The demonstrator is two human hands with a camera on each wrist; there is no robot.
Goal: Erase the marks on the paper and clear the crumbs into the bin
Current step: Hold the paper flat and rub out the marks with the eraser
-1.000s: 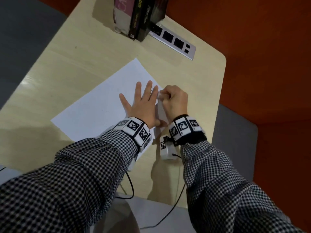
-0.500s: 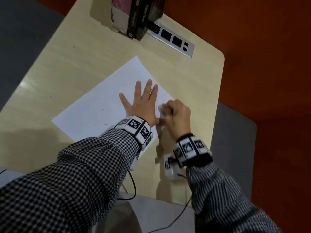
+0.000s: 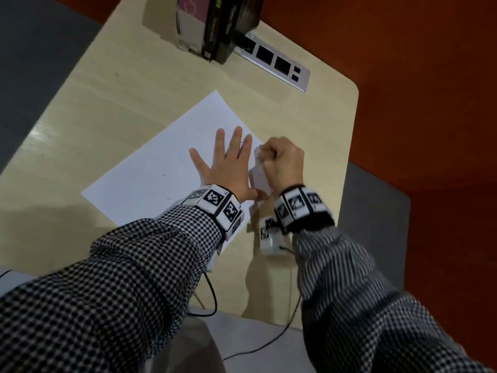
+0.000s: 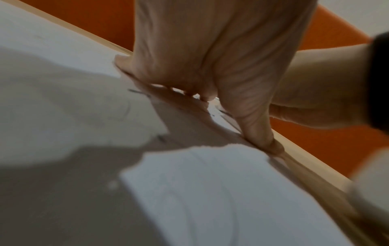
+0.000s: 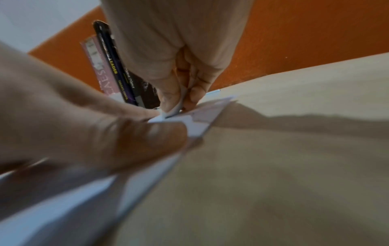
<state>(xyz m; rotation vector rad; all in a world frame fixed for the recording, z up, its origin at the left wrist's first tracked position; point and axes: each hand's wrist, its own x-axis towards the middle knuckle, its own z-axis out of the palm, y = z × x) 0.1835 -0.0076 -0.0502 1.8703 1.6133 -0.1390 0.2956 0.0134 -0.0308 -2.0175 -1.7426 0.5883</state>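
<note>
Pressing flat on the paper (image 3: 150,168), the left hand (image 3: 228,168) lay with fingers straight and spread, palm down, holding nothing. The sheet sat diagonally on the table (image 3: 113,103), its long axis running from the near-left corner toward the far-right corner, its far corner pointing at the books (image 3: 215,25) and the power strip (image 3: 274,63). The right hand (image 3: 282,162) was curled just beside the left hand's little finger, near the sheet's right edge, thumb and fingers pinching a small white eraser (image 5: 174,109). In the right wrist view the eraser stood close to upright, its lower end down on the paper; its long axis beyond that could not be told, being mostly covered by the fingers. Faint pencil marks (image 4: 124,109) showed on the sheet in the left wrist view, near the left hand's fingertips; that view was blurred. No bin showed in any view.
</note>
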